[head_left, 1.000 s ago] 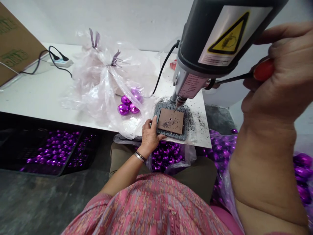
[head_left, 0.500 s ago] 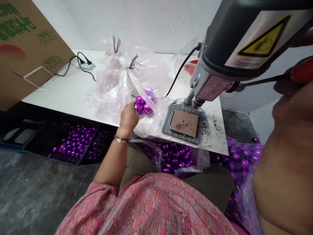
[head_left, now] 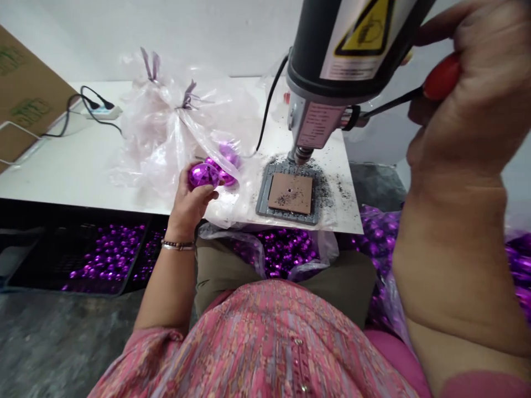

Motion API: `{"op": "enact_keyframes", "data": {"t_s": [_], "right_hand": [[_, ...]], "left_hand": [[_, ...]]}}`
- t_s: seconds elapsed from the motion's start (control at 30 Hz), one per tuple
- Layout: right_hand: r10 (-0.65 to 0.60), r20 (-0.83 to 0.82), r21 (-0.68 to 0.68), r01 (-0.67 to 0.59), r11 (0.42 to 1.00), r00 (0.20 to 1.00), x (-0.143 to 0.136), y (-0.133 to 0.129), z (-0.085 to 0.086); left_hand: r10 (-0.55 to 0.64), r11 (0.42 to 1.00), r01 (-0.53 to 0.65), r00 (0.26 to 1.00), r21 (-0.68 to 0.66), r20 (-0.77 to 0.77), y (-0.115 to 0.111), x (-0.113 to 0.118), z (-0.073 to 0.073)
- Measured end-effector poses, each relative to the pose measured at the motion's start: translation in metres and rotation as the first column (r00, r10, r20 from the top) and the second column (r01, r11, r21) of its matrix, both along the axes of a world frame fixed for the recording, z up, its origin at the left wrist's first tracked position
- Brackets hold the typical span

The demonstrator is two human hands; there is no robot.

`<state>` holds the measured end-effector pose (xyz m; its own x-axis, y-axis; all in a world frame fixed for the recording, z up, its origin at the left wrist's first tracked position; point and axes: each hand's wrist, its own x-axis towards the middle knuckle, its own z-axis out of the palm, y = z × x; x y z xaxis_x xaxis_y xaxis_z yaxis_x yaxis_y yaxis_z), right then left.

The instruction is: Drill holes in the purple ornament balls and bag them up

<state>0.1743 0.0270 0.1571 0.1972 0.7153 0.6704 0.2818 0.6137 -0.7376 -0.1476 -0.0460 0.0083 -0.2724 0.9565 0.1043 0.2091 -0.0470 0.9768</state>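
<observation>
My left hand [head_left: 194, 196] is closed around a shiny purple ball [head_left: 204, 175], thumb across its front. Just behind it, more purple balls [head_left: 228, 174] lie at the mouth of a clear plastic bag [head_left: 166, 127]. At the upper right my right hand [head_left: 481, 72] grips the red knob [head_left: 443, 76] of the drill press lever. The drill press [head_left: 317, 116] stands with its chuck above a brown square board [head_left: 290, 193], which has a small hole and dark shavings on it. The board rests on a grey metal base [head_left: 263, 202].
Below the table edge an open bag of purple balls [head_left: 286, 249] sits between my knees. A black crate [head_left: 103, 254] with purple balls stands at left. A cardboard box [head_left: 29, 99] and a power strip [head_left: 103, 110] are at the back left. Dark shavings lie around the base.
My left hand has picked up a purple ball and turned so that it shows on top. The view has shifted right, bringing more of my right hand on the lever into sight.
</observation>
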Motion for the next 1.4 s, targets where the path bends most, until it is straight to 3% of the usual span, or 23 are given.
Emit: {"op": "enact_keyframes", "data": {"t_s": [0.13, 0.27, 0.37, 0.47, 0.67, 0.9, 1.13, 1.4], "right_hand": [[-0.008, -0.062, 0.07, 0.013, 0.997, 0.998, -0.003, 0.001, 0.0], [0.014, -0.073, 0.072, -0.009, 0.997, 0.997, -0.007, 0.001, 0.002], [0.027, -0.086, 0.07, -0.021, 0.997, 0.996, -0.007, 0.001, 0.003], [0.013, -0.072, 0.025, -0.011, 1.0, 0.997, -0.009, -0.003, 0.007], [-0.022, -0.058, -0.075, 0.018, 0.997, 0.998, -0.016, -0.017, 0.017], [-0.07, 0.056, -0.156, 0.078, 0.985, 0.996, -0.014, -0.025, 0.024], [-0.122, 0.087, -0.243, 0.14, 0.96, 0.989, -0.015, -0.028, 0.029], [-0.113, 0.094, -0.207, 0.131, 0.97, 0.989, -0.016, -0.029, 0.028]], "left_hand": [[-0.274, 0.958, 0.282, 0.954, -0.057, 0.123, -0.009, 0.038, 0.01], [-0.452, 0.87, 0.48, 0.868, -0.114, 0.206, 0.006, 0.073, -0.008], [-0.393, 0.874, 0.452, 0.873, -0.176, 0.29, 0.021, 0.088, -0.021], [-0.334, 0.89, 0.399, 0.9, -0.221, 0.28, 0.031, 0.096, -0.024], [-0.366, 0.915, 0.351, 0.93, -0.202, -0.043, 0.044, 0.104, -0.016], [-0.361, 0.922, 0.273, 0.861, -0.274, -0.357, 0.054, 0.115, -0.007], [-0.397, 0.916, 0.281, 0.724, -0.285, -0.564, 0.06, 0.127, 0.005], [-0.453, 0.886, 0.401, 0.646, -0.231, -0.615, 0.075, 0.128, -0.014]]}}
